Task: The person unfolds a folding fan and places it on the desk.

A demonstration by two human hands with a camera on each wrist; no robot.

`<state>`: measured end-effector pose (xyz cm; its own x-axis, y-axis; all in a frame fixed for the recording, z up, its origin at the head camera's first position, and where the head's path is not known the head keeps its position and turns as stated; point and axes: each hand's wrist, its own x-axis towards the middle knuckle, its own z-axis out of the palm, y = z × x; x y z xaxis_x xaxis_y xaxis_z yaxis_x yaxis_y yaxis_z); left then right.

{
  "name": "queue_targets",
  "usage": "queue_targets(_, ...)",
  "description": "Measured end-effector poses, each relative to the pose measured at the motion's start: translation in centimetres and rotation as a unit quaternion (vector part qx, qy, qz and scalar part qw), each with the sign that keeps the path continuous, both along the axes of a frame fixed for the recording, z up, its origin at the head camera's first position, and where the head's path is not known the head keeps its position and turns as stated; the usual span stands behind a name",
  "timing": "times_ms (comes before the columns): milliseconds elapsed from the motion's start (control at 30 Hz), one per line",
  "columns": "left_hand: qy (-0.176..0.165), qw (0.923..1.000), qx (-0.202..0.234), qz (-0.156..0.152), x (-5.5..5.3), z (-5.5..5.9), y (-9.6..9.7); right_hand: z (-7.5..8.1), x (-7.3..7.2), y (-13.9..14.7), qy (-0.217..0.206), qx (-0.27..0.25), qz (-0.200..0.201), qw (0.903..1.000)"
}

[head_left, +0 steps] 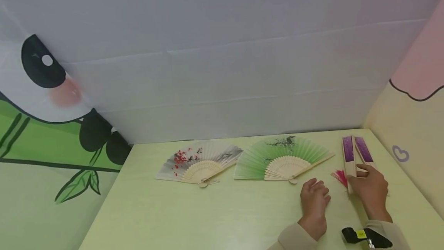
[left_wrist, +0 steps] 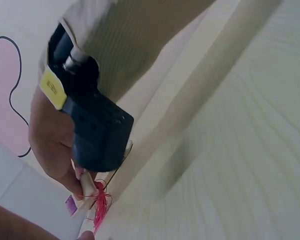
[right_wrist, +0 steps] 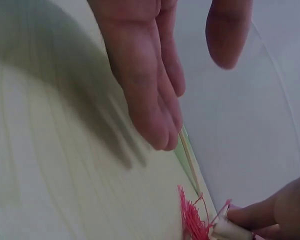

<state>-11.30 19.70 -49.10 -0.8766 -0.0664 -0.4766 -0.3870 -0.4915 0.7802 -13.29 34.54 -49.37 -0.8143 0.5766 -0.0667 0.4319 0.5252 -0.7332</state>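
Note:
In the head view my right hand pinches the left one of two folded purple fans between thumb and fingers, near its pale wooden lower end. A pink tassel hangs at its left side. The second folded purple fan lies close beside it, slanting to the right, partly covered by that hand. My left hand is held apart on the left, holding nothing, its fingers relaxed. The right wrist view shows the left hand's loose fingers above the table and the gripped fan's pale end.
Left of the hands a spread green fan lies on the pale table, beside a spread white-and-grey fan with red blossoms. A white wall stands behind, and a cream wall borders the right edge.

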Motion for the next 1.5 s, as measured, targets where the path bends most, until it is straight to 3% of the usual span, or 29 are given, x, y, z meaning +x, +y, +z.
queue_targets(300,0.006,0.9998,0.000,-0.021,-0.2,-0.4,0.4,2.1,1.2,-1.3,-0.001,-0.001,0.036,0.9993)
queue_targets(567,0.038,0.9981,0.018,-0.045,-0.2,-0.1,0.6,2.7,2.5,-2.8,0.045,0.008,0.096,0.9943)
queue_targets(833,0.050,0.9970,0.005,-0.058,-0.7,-0.1,0.8,3.2,3.0,-3.7,0.058,0.013,0.153,0.9865)
queue_targets(1100,0.049,0.9969,-0.014,-0.061,-1.1,0.3,0.5,3.7,3.2,-4.2,0.036,-0.002,0.190,0.9811)
queue_targets(1500,0.045,0.9964,-0.039,-0.061,-0.8,-0.4,-0.6,3.7,2.8,-4.7,-0.003,-0.004,0.214,0.9768)
